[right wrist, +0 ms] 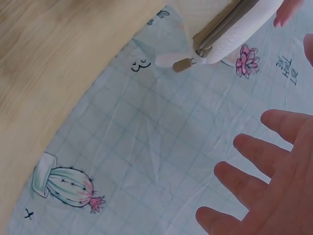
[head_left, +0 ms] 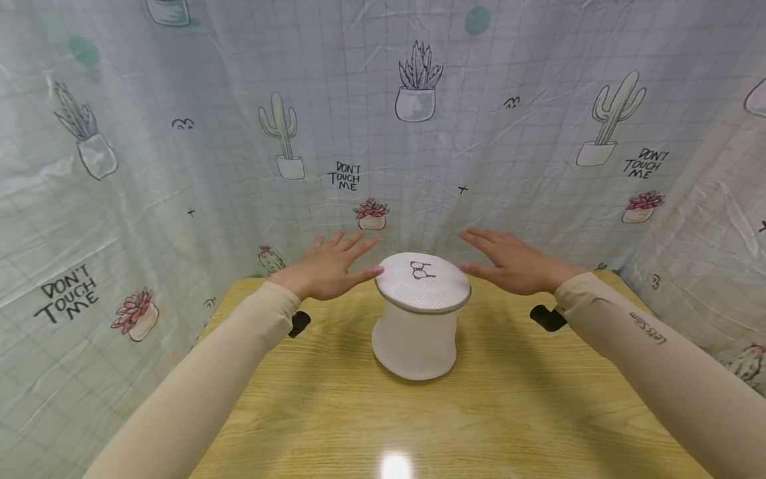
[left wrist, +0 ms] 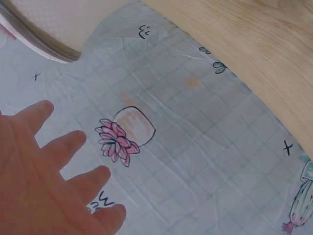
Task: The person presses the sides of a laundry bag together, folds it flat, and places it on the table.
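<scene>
A white mesh laundry bag [head_left: 413, 339] stands upright on the table, its waist pinched in between a wide round lid [head_left: 439, 293] and a rounded base. A small dark line drawing marks the lid. My left hand [head_left: 332, 266] is held to the left of the lid with fingers spread, its thumb tip right at the rim. On the other side, my right hand [head_left: 511, 265] mirrors it, palm down and fingers extended, thumb close to the rim. In the right wrist view a brown zipper pull [right wrist: 183, 65] hangs at the lid's edge. Neither hand grips anything.
The wooden table [head_left: 335, 426] reaches back to a patterned curtain [head_left: 227, 153] that surrounds it on the back and both sides. Dark wrist-camera pieces [head_left: 547, 318] show below both wrists. Long beige sleeves cover the forearms.
</scene>
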A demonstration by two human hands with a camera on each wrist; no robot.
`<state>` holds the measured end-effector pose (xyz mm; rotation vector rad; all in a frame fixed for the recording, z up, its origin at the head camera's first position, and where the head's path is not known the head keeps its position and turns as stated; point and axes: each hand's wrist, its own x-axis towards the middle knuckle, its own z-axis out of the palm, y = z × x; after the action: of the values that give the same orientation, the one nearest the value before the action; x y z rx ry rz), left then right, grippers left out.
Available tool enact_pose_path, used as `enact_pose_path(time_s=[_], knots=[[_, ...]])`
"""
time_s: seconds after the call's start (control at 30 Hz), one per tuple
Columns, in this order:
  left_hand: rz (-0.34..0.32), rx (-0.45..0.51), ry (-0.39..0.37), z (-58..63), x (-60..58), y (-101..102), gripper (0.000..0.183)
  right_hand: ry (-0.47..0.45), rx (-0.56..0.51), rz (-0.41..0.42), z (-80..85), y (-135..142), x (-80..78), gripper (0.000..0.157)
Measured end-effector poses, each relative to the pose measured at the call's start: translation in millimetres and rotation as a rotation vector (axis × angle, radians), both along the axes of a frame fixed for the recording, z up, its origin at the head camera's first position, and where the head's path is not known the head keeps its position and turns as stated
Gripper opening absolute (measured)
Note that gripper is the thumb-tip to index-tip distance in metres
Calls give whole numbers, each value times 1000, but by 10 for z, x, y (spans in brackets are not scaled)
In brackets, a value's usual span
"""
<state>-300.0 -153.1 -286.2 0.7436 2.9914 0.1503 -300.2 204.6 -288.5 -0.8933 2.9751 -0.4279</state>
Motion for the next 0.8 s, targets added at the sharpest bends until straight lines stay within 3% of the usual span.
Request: enact_pose_path(time_s=[0.27,0.8], knots=[[-17,-21,1,28,-6,66,75,-28,31,-7,-2,-57,-9,78],[-98,1,-45,15,29,369,79,-113,34,58,-39,-226,46,82]])
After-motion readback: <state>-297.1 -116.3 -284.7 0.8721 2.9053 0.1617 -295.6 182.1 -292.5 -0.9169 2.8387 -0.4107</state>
